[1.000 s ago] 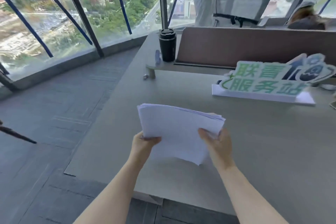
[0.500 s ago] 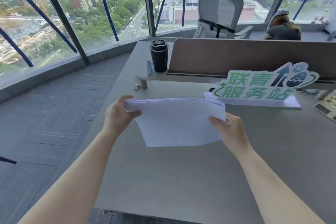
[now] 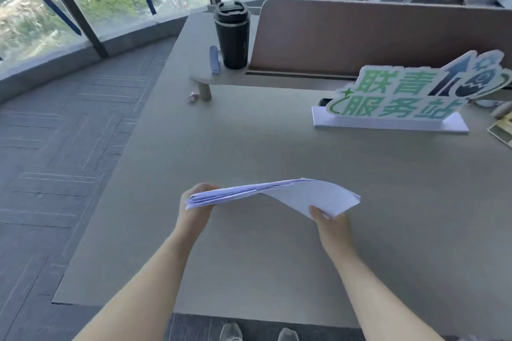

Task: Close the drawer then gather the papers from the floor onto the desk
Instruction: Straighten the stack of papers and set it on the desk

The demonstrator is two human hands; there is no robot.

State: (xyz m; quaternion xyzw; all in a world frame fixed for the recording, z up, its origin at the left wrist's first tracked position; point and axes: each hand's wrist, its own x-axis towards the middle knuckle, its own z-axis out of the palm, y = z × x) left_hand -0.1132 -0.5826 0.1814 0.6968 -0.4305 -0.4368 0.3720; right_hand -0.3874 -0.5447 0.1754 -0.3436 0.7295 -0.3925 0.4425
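Both hands hold a stack of papers above the counter, over its near middle part. The left hand grips the stack's left edge, its fingers curled up behind the sheets and clamped on them, so the edge of the stack lies across the front of that hand. The right hand pinches the near right corner, the thumb pressed on top of the sheets and the other fingers hidden beneath them. The stack sags and twists between the two grips: the left end shows its layered edges, while the right end shows a broad white face. Whether any part of the stack touches the counter cannot be told. Farther back on the counter, a black travel mug stands upright on a small raised shelf, with a small blue object lying just beside it. A green-and-white sign stands to the right, well apart from the papers. Two shoe tips show on the floor below the counter's near edge.
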